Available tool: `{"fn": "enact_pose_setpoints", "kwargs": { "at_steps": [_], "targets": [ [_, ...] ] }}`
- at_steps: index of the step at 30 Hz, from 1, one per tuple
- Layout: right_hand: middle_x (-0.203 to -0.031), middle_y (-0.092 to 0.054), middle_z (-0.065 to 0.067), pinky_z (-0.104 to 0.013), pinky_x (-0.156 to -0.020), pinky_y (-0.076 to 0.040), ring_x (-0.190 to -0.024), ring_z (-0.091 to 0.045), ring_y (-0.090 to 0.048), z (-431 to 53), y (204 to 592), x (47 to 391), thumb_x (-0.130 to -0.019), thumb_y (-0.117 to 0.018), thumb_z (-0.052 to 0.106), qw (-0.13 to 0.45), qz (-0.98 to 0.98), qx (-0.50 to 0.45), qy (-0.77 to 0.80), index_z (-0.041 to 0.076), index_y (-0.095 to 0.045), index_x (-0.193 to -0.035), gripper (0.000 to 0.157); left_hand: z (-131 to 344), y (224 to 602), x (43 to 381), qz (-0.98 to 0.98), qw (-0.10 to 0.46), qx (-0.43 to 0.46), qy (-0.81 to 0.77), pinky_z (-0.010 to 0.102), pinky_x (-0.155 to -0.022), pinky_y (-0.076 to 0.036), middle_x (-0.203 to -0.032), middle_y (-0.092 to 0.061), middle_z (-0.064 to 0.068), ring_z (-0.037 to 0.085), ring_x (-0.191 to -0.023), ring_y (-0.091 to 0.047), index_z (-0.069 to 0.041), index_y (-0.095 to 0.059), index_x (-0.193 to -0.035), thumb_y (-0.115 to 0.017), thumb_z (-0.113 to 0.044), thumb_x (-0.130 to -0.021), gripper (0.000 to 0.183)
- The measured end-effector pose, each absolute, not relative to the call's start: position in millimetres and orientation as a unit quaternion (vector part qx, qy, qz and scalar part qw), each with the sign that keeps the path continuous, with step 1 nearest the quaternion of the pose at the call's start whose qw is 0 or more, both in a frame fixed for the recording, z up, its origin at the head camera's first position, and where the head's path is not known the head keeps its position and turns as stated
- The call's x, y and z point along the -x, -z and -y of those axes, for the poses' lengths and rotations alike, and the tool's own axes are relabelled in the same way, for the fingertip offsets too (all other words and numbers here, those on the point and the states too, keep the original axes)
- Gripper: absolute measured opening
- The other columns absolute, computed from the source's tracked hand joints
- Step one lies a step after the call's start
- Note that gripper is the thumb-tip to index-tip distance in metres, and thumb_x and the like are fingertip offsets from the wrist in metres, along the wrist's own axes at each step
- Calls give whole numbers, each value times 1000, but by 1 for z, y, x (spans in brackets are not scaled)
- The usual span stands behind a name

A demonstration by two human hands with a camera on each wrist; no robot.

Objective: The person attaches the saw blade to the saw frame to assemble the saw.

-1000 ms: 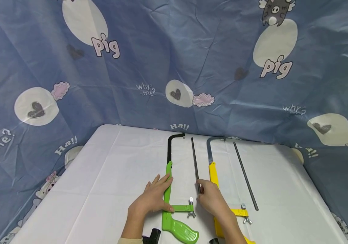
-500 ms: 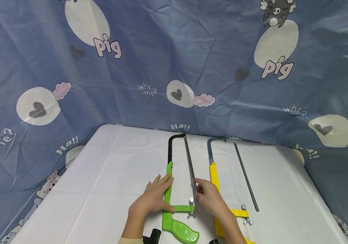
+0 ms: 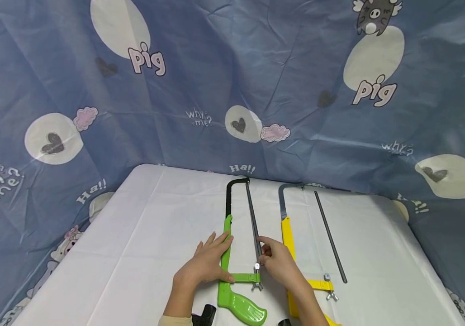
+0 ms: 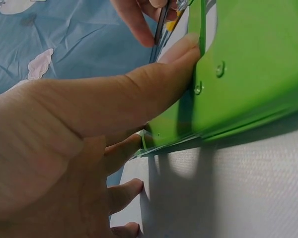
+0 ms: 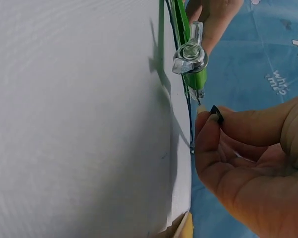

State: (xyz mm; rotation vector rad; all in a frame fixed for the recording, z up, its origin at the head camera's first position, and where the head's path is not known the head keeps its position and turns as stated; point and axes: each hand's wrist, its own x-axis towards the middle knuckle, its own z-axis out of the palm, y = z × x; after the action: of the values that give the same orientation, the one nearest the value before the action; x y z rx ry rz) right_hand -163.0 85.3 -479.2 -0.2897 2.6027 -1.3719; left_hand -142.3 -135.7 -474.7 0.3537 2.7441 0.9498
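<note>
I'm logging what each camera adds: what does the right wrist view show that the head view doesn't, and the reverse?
Only the right wrist view: the pinched dark blade seen end-on between thumb and fingertip.

Only the head view: the second dark blade lying apart on the right, the green handle and the black curved far end of its frame.

Both: the right grip pinching the blade, the silver wing nut on the green arm, and at least part of the left grip.
</note>
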Motion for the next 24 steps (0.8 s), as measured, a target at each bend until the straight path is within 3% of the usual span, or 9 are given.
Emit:
{"fn": "enact_pose_setpoints", "kwargs": {
  "at_steps": [14,24],
  "targets": [
    [-87,-59,-8,-21,-60,-45,-77,-17,-52,-86,478,165,-83,-62,-10,91,-874,68,472,-2,-58,-134,52,136,474,141,-931,110,-117,-329,71,-118,-13,-163,-31,10,42,-153,-17,-8,-44,-150,-94,-34,-59,107],
    [-91,-59,-12,-20,-58,-45,-77,-16,-51,-91,477,167,-84,-63,-9,129,-832,55,537,-3,-56,-136,53,135,473,142,-932,110,-115,-327,71,-118,-13,-163,-31,10,42,-153,-17,-8,-43,-150,-94,-34,-59,108]
  ]
}}
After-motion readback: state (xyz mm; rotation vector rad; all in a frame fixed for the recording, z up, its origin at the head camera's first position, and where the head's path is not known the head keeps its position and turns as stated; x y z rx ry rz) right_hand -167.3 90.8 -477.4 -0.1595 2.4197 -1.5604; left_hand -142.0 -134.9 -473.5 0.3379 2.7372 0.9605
